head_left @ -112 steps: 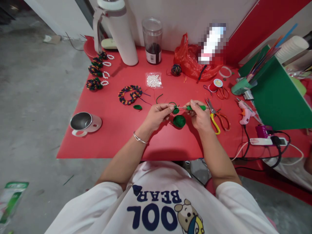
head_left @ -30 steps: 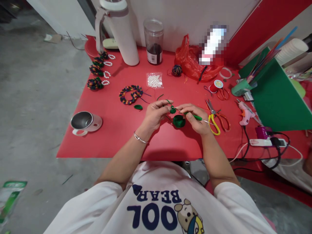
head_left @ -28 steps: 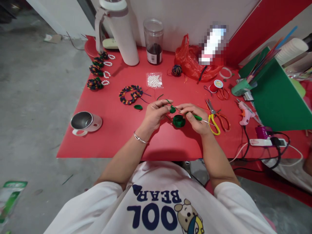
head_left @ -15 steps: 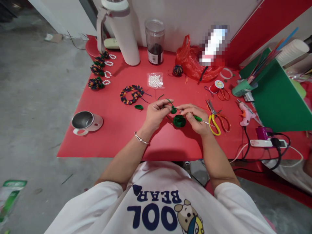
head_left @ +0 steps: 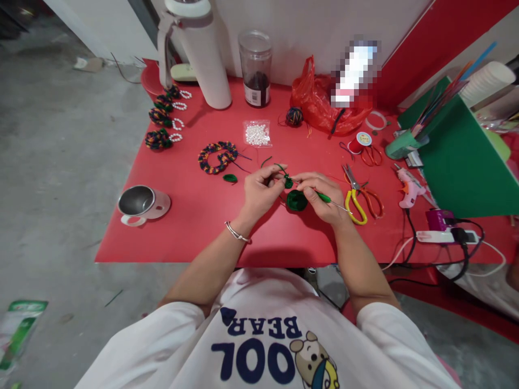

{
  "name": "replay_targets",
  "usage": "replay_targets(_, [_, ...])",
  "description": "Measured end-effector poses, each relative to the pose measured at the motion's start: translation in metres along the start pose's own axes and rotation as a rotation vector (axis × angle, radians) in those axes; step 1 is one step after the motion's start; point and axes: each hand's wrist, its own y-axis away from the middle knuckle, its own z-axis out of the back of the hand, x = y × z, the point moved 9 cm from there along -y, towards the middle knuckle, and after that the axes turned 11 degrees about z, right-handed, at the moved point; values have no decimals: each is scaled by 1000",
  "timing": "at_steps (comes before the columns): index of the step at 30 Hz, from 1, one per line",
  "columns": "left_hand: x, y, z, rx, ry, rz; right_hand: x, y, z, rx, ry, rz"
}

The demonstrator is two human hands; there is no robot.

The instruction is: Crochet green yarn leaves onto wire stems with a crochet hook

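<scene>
My left hand (head_left: 263,189) pinches a small green crochet piece (head_left: 288,182), and a strand of green yarn runs up over its fingers. In my right hand (head_left: 323,197) is a crochet hook with a green handle (head_left: 323,198), its tip at the crochet piece. A ball of dark green yarn (head_left: 297,200) lies on the red table just below the fingers. Left of my left hand are a green crocheted leaf (head_left: 230,178) and a multicoloured crocheted ring (head_left: 208,166) with loose yarn ends.
Scissors with red handles (head_left: 372,201) and yellow-handled pliers (head_left: 354,202) lie right of my right hand, beside a pink glue gun (head_left: 410,186). A metal mug (head_left: 160,204) stands at left. Behind are a bag of white beads (head_left: 257,134), a tumbler (head_left: 256,70) and a red plastic bag (head_left: 312,92).
The hook's tip and my right fingers have shifted slightly at the green piece. Both hands keep their grip; the whole view has moved a little.
</scene>
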Motion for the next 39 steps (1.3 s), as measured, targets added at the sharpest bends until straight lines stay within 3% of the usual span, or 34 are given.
replay_targets(5, [-1,1,1,-22,-34,-24,1,1,-2,-10,34,12])
replay_targets(11, [0,0,-2,31,48,24,4,3,-4,-45,69,82])
replay_targets(16, [2,-1,-2,52,125,70,4,3,-4,-38,70,75])
replay_targets(24, [2,-3,2,-8,87,5,5,3,-3,-55,68,82])
replay_targets(39, [8,-4,1,2,202,83,5,2,-1,-71,10,36])
